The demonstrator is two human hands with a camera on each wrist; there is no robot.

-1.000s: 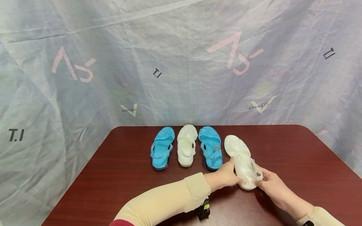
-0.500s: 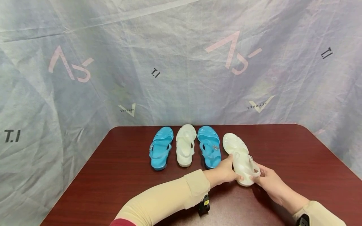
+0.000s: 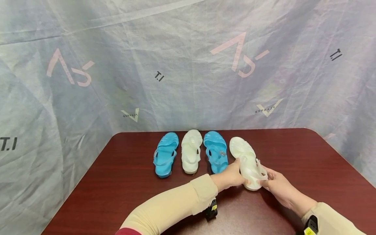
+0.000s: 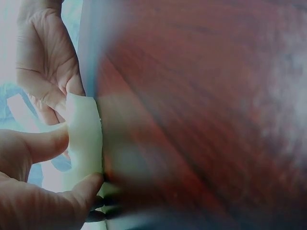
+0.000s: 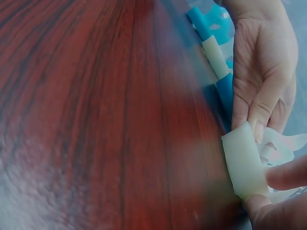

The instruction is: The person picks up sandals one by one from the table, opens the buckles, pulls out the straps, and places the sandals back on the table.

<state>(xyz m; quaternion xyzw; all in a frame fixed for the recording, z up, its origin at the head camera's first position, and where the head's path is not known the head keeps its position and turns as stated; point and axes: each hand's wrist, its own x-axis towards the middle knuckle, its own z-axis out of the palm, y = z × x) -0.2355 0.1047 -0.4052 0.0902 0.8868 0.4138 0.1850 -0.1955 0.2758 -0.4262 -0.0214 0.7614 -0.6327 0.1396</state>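
Observation:
In the head view a white jelly sandal (image 3: 249, 171) lies at the right end of a row, toe pointing away and angled left. My left hand (image 3: 230, 175) grips its heel end from the left side. From the right, my right hand (image 3: 280, 189) pinches the heel beside the ankle strap. Thumb and finger of the left hand (image 4: 43, 191) stand on the pale heel (image 4: 85, 136) in the left wrist view. In the right wrist view, the right hand's thumb and finger (image 5: 283, 211) meet the other side of the heel (image 5: 244, 163).
Left of the held sandal stand a blue sandal (image 3: 215, 147), a white sandal (image 3: 191, 155) and another blue sandal (image 3: 164, 160), toes toward the back edge. They rest on a dark red wooden table (image 3: 117, 182). A grey printed cloth (image 3: 182, 98) hangs behind it.
Both hands have shifted the white sandal slightly away from the person and a little left, closer to the row. The other sandals keep their places; the head view has turned slightly.

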